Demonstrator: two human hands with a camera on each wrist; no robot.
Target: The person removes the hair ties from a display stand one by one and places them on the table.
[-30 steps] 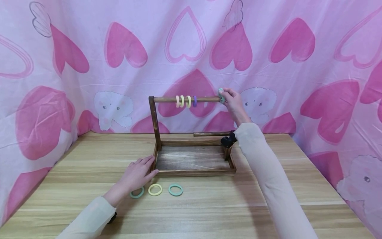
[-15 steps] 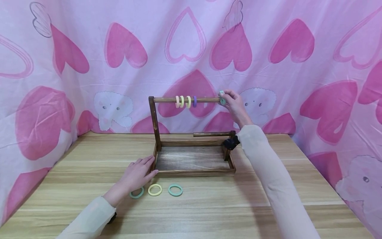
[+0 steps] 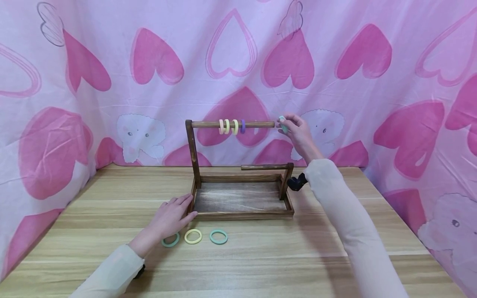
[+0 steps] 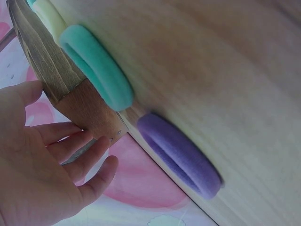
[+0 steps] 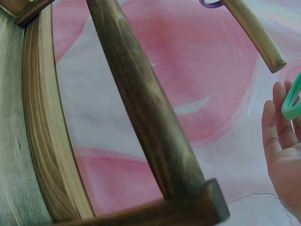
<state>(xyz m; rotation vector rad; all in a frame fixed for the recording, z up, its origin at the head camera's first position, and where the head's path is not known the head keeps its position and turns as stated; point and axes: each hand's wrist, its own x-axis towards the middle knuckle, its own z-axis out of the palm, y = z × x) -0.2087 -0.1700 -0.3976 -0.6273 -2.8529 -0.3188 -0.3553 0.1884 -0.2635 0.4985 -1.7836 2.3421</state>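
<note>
Right hand [image 3: 299,134] pinches green hair tie [image 3: 284,124], right of centre; left hand [image 3: 168,217], lower left, fingers extended, touches wooden rack [image 3: 244,215].

Beyond the left hand [image 3: 167,216] and right hand [image 3: 299,133], we see a pink cloth [image 3: 179,99] printed with hearts [image 3: 158,58]. We notice a pale fluffy animal [image 3: 141,142] past the left hand, a second animal [image 3: 329,124] behind the right. Below both, we have a wood-grained surface [image 3: 261,256].
</note>
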